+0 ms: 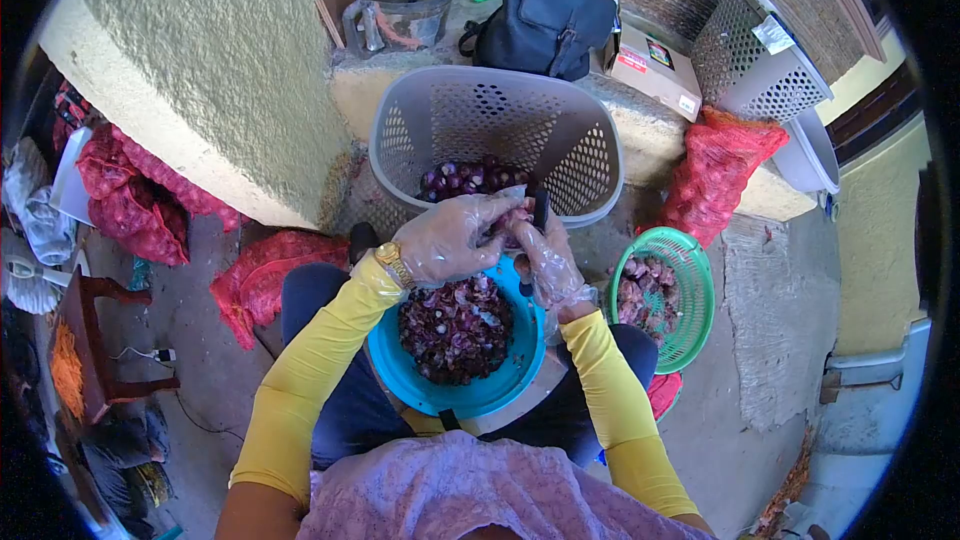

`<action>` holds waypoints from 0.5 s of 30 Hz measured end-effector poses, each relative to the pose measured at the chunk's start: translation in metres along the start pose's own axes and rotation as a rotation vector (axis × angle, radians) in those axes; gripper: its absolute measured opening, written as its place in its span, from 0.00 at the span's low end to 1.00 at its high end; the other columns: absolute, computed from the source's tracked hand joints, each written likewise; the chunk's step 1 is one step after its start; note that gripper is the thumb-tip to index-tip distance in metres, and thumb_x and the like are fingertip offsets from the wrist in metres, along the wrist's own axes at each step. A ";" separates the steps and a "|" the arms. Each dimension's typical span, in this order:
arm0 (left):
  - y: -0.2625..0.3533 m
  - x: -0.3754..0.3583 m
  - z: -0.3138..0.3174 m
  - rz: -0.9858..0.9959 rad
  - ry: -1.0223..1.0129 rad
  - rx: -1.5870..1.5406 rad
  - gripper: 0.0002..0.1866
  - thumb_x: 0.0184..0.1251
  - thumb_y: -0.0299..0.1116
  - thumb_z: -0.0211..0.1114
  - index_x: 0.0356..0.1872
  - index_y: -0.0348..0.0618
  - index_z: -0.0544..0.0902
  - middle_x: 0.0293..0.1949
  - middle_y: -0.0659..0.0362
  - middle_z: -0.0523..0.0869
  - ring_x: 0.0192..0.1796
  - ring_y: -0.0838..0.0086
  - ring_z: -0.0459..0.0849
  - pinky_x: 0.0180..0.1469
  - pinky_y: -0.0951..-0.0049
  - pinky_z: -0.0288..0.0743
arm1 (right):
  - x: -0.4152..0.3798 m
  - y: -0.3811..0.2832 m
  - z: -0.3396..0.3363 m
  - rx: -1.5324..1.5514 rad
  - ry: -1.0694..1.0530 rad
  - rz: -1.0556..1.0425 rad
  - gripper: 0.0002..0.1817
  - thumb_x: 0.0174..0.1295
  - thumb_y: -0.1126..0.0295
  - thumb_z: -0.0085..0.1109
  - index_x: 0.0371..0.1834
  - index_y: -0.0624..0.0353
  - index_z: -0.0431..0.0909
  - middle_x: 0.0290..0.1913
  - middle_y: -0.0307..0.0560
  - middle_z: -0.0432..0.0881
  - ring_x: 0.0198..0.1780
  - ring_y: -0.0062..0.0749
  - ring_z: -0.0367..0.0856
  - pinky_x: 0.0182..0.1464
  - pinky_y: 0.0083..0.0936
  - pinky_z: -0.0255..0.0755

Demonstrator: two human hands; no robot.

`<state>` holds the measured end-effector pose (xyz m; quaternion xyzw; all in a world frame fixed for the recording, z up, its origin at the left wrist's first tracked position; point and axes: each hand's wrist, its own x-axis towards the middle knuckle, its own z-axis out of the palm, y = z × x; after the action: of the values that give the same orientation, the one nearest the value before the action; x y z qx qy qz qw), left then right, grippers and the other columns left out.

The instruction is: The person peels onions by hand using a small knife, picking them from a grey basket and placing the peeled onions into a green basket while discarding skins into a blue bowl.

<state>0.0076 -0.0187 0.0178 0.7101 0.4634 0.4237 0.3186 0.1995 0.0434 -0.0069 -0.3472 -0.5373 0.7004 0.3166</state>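
My left grip (450, 240) pinches the red onion (513, 221) and my right grip (550, 265) wraps round a dark tool (541, 208) beside it, so I should take short, shallow strokes over the blue basin (384, 352) just below, not over the grey crate (415, 105) beyond.

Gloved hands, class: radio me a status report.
Left hand gripping onion, partly hidden. Right hand holding dark tool. Blue basin below, holding peelings. Nothing visibly in the way.
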 end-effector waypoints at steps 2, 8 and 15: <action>0.008 0.002 -0.001 -0.022 -0.019 0.099 0.31 0.66 0.23 0.64 0.72 0.36 0.77 0.57 0.46 0.89 0.59 0.57 0.90 0.66 0.64 0.80 | -0.002 -0.007 0.001 -0.124 0.032 0.055 0.17 0.75 0.62 0.63 0.60 0.58 0.77 0.47 0.34 0.83 0.40 0.14 0.78 0.32 0.15 0.69; -0.002 0.005 0.003 0.037 0.121 -0.018 0.26 0.67 0.26 0.65 0.68 0.36 0.81 0.57 0.43 0.89 0.57 0.53 0.90 0.64 0.62 0.81 | 0.002 -0.012 0.007 0.027 -0.034 0.004 0.23 0.76 0.66 0.63 0.70 0.60 0.74 0.51 0.35 0.83 0.41 0.13 0.79 0.36 0.16 0.71; 0.009 0.005 0.000 0.019 0.239 0.073 0.19 0.71 0.26 0.66 0.61 0.35 0.85 0.54 0.45 0.91 0.55 0.52 0.91 0.61 0.61 0.82 | 0.000 -0.007 0.002 -0.130 -0.010 0.020 0.28 0.74 0.71 0.67 0.75 0.62 0.71 0.59 0.40 0.83 0.53 0.20 0.82 0.54 0.21 0.78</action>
<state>0.0120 -0.0172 0.0269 0.6701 0.5064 0.4910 0.2309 0.1988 0.0436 0.0004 -0.3690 -0.5796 0.6689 0.2838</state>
